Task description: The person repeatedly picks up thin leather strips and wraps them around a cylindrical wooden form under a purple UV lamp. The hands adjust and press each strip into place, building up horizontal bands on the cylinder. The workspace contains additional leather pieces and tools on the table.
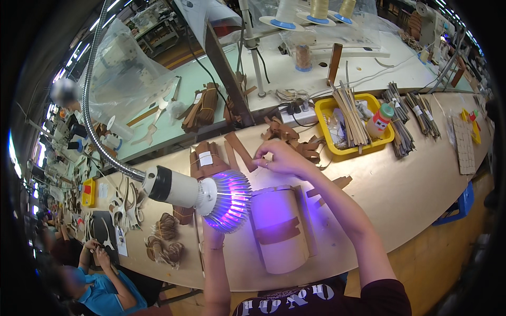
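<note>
My right hand point(279, 158) is closed, thumb and fingers pinching the near end of a flat brown leather strip point(241, 151) above the table. My left hand point(213, 238) is mostly behind the lamp point(227, 201), so its fingers are hidden. Purple light from this finned lamp falls on a tan rounded form point(282, 258) in front of me. Across the form lies a brown leather band point(278, 231). Beyond the lamp sits a bundle of brown strips point(208, 159) with a white label.
A yellow tray point(337, 152) holds thin strips and a green-capped bottle point(380, 120). Loose brown pieces point(287, 134) lie beside it. Tied strip bundles point(421, 113) are at right, brown coils point(166, 245) at left. A flexible metal lamp neck point(89, 105) arches overhead. A co-worker point(113, 284) sits at left.
</note>
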The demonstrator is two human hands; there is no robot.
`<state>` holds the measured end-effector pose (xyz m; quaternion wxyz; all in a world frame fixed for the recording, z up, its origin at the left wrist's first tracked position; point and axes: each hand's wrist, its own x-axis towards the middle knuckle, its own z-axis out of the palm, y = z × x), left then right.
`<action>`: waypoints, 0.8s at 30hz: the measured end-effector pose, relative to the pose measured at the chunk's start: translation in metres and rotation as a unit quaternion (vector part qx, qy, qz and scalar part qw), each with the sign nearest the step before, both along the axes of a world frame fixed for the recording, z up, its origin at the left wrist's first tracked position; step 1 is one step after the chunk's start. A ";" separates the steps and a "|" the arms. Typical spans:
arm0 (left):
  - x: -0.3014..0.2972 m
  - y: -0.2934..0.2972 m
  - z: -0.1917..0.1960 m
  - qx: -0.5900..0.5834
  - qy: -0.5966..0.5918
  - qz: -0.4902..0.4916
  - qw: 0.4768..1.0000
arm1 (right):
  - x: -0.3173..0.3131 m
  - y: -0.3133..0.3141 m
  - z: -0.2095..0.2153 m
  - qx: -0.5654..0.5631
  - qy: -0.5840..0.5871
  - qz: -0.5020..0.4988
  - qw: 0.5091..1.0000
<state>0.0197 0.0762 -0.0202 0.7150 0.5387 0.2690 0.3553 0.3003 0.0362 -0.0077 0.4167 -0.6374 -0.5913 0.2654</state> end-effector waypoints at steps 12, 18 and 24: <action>0.121 -0.029 0.063 -0.333 -0.110 -0.296 0.888 | -0.002 -0.117 0.086 -0.039 0.279 0.060 0.958; 0.098 -0.041 0.064 -0.241 -0.046 -0.325 0.913 | 0.006 -0.138 0.086 -0.103 0.268 0.005 0.958; 0.062 -0.029 0.061 -0.109 0.014 -0.264 0.958 | -0.005 -0.131 0.088 -0.103 0.185 0.057 0.976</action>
